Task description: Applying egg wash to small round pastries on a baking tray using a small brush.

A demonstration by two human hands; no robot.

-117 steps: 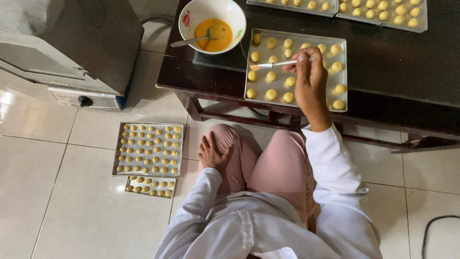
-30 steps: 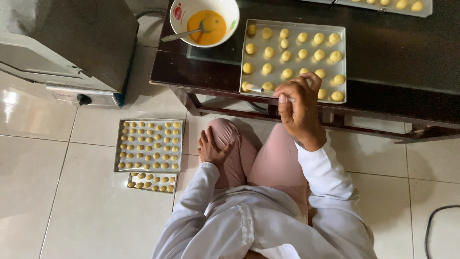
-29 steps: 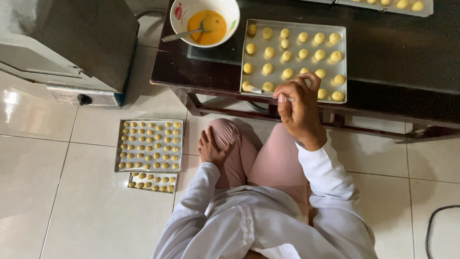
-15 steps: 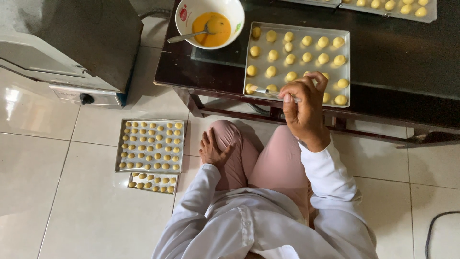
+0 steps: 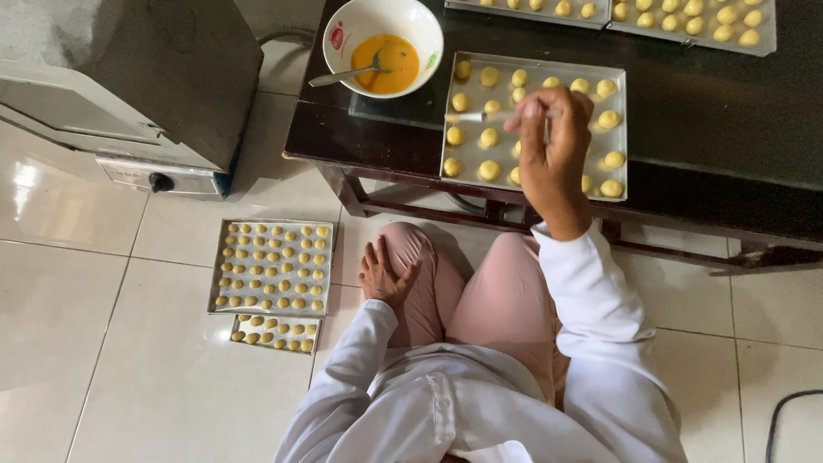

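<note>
Brush (image 5: 497, 114) — thin, pale, lying level across the upper middle of the frame, pinched in my right hand (image 5: 553, 154) above the dough balls (image 5: 489, 137). From the left I see an oven (image 5: 129, 86) in the upper left corner, and below it two trays (image 5: 273, 267) of small cookies on the floor. My left hand (image 5: 383, 276) lies flat on my knee, fingers spread. Up top a bowl (image 5: 383, 45) of egg wash holds a spoon (image 5: 343, 75) — it sits just left of the tray (image 5: 619, 129) on the dark table (image 5: 729, 120).
</note>
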